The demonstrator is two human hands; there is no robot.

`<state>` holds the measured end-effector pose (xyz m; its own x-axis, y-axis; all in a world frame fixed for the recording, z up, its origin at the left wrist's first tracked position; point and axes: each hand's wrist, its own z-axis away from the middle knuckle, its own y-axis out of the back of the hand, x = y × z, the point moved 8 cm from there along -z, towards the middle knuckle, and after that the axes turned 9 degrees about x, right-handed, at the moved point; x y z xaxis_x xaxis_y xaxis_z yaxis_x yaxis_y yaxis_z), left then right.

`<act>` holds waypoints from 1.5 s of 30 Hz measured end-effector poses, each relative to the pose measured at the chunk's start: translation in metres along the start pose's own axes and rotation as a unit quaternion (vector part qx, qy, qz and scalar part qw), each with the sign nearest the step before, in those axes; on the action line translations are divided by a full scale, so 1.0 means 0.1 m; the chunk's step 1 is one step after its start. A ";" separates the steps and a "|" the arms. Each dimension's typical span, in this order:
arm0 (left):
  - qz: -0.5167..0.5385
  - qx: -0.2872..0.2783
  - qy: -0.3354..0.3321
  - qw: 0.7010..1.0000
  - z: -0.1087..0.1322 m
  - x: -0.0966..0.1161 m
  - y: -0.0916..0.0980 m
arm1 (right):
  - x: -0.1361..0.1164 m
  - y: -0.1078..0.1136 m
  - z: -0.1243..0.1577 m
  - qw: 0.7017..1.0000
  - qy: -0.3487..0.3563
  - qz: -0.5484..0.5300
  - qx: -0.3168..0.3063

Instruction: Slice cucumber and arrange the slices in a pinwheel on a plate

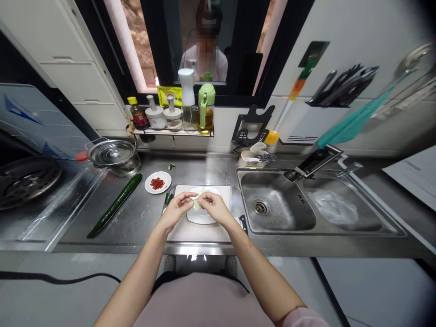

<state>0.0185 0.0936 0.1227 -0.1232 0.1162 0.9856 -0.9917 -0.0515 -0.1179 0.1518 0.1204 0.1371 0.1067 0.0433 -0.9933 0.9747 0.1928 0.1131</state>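
Note:
Over a white plate [200, 219] on a pale cutting board [177, 233], my two hands meet with fingertips almost together. My left hand [177, 210] pinches the left side of a thin, pale green cucumber slice [196, 205]. The same slice is gripped at its right by my right hand [215, 208]. More pale slices show at the plate's far rim, partly covered by my fingers. A dark green cucumber end [168, 198] lies at the board's left edge. By its right edge is a black knife handle [243, 223]; its blade is hidden.
A whole cucumber [116, 204] lies to the left, near a small dish [149, 184] of chopped red pieces and a lidded pot [117, 159]. The double sink [279, 213] is on the right. Bottles stand on a rack [173, 132] below the window.

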 end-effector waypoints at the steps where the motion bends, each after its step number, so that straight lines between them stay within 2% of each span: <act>1: -0.004 0.004 0.001 1.000 0.00 0.00 0.00 | 0.02 0.00 0.01 1.000 -0.006 -0.004 0.000; 13: -0.036 0.034 -0.008 0.999 0.03 -0.06 -0.09 | 0.06 0.06 0.08 0.998 -0.052 -0.032 0.006; 17: -0.090 0.067 -0.037 0.993 0.02 -0.07 -0.04 | 0.09 0.06 0.10 0.999 -0.040 -0.013 0.012; 22: -0.179 0.066 -0.080 0.978 0.07 -0.05 -0.05 | 0.19 0.05 0.13 0.999 -0.043 0.002 0.031; 28: -0.267 0.079 -0.125 0.952 0.17 0.03 -0.12 | 0.34 0.01 0.19 0.988 -0.147 -0.043 0.019; 31: -0.304 0.068 -0.167 0.936 0.21 0.10 -0.17 | 0.35 0.01 0.20 0.983 -0.172 -0.054 0.018; 41: -0.445 0.048 -0.302 0.842 0.35 0.15 -0.25 | 0.48 -0.07 0.34 0.951 -0.289 -0.113 -0.014; 45: -0.440 0.058 -0.324 0.836 0.39 0.14 -0.25 | 0.54 -0.12 0.40 0.934 -0.325 -0.146 -0.022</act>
<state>0.0430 0.0574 0.1438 0.7345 -0.3996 0.5484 -0.6733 -0.3290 0.6621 0.1538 0.0816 0.0817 -0.0518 -0.6188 -0.7838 0.9734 0.1441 -0.1781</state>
